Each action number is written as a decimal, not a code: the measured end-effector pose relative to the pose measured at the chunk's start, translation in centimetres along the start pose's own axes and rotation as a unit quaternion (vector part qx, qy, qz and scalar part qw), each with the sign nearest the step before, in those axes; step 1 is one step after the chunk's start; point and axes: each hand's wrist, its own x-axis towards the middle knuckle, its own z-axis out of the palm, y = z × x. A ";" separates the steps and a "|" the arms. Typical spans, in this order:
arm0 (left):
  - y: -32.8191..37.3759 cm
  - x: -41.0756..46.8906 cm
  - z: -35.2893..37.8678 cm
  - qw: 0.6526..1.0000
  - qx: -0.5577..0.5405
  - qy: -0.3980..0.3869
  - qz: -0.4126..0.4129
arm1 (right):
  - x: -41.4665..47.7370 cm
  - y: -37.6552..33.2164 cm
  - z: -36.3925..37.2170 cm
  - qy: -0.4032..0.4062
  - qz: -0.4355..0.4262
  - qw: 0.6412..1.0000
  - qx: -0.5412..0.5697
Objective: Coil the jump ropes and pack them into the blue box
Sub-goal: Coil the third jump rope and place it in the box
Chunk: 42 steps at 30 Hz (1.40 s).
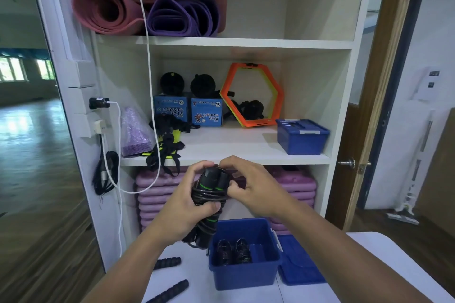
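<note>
Black, with green rings on its two thick handles, the coiled jump rope (209, 194) is half hidden: the left hand (183, 206) covers its middle and the lower loops drop behind the rim of the open blue plastic box (243, 275). How the cord ends are tucked cannot be made out. Inside the box lie two dark coiled bundles (234, 251), too shadowed to tell more. Two black ribbed handles (170, 275) lie on the white surface (197, 278) at lower left, one cut off by the frame edge.

Left-hand fingers wrap closed around the bundle from the side, thumb across the wound cord. The right hand (253, 192) comes in from the other side, its fingers (227, 162) curled and pinching at the handle tops, thumb pressed near the green rings. Both forearms reach forward, holding the rope above the box's near-left corner.

A flat blue lid (300, 261) lies just beside the box on the right. Behind stands a white shelf unit (246, 43) with rolled mats, an orange hexagon ring (252, 94), and a second, closed blue box (301, 136). A white cable (147, 56) hangs down the shelf front at left.
</note>
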 end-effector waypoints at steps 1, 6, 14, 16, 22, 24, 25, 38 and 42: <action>-0.2 0.0 0.2 1.000 -0.006 0.012 0.001 | 0.1 0.0 0.0 -0.001 -0.004 1.000 -0.008; -0.6 0.2 1.0 0.998 -0.032 0.061 0.011 | 0.1 0.2 0.3 0.027 -0.018 0.999 -0.013; -0.1 0.9 2.3 0.981 -0.183 0.063 -0.019 | -0.4 1.2 2.0 0.133 -0.023 0.991 -0.007; 0.2 0.9 2.7 0.975 -0.210 0.069 -0.028 | -0.6 1.4 2.3 0.152 -0.029 0.988 -0.016; 0.4 1.3 3.4 0.983 -0.116 0.143 0.020 | -0.2 1.2 2.1 0.160 -0.054 0.986 0.000; 0.5 1.3 3.5 0.981 -0.116 0.155 0.021 | -0.1 1.2 1.7 0.155 -0.064 0.986 0.011; 0.5 1.3 3.6 0.981 -0.112 0.159 0.019 | -0.1 1.3 1.6 0.150 -0.065 0.986 0.017; 0.9 2.5 4.0 0.980 -0.063 0.187 -0.029 | -0.7 2.2 1.3 0.128 -0.089 0.988 0.010; 1.4 2.9 3.6 0.986 0.000 0.163 -0.025 | -1.4 2.6 1.5 0.138 -0.068 0.988 0.023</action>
